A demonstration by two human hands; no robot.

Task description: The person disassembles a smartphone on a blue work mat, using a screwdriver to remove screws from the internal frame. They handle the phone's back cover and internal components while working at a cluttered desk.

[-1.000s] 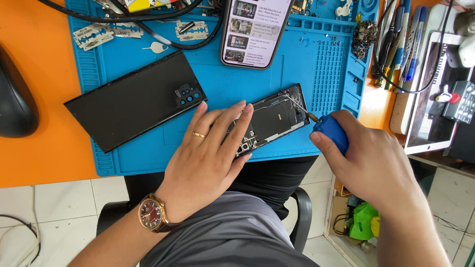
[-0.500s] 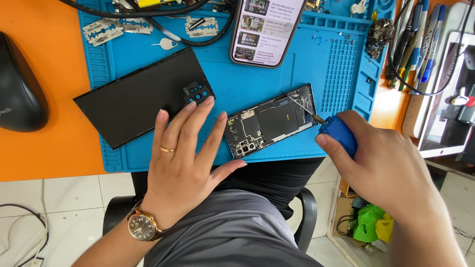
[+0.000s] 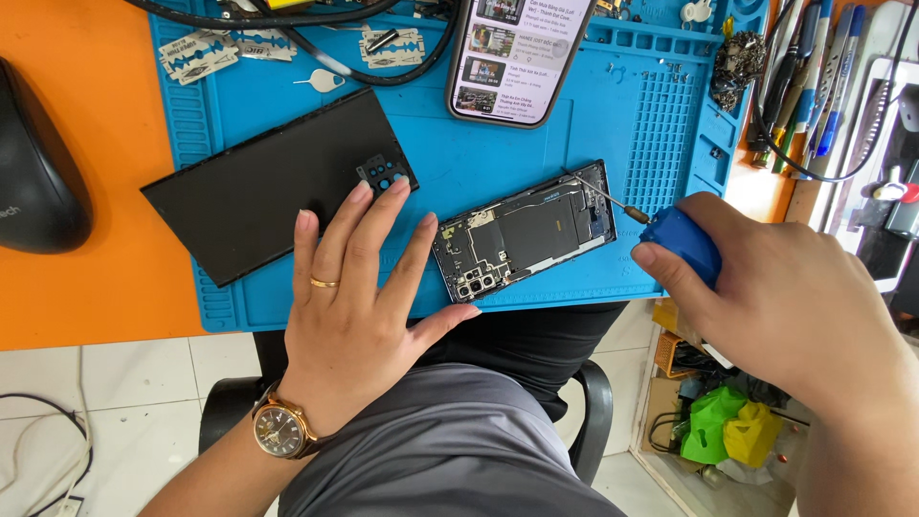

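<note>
An opened black phone [image 3: 528,237] with its insides showing lies tilted on a blue work mat [image 3: 613,124]. My right hand [image 3: 775,287] grips a blue-handled screwdriver [image 3: 682,239]; its thin tip rests on the phone's upper right part. My left hand [image 3: 359,287], with a ring and a wristwatch, lies flat on the mat with fingers spread, just left of the open phone. Its fingertips touch the removed black back cover [image 3: 263,182] near the camera cutouts.
A second phone [image 3: 512,53] with a lit screen lies at the mat's top. Razor blades [image 3: 196,53], a black cable and small metal parts sit along the far edge. A black mouse [image 3: 33,182] rests on the orange table. Pens and tools [image 3: 814,77] crowd the right.
My left hand has slid left off the opened phone and now lies flat beside it, fingertips on the back cover. My right hand keeps the screwdriver on the phone.
</note>
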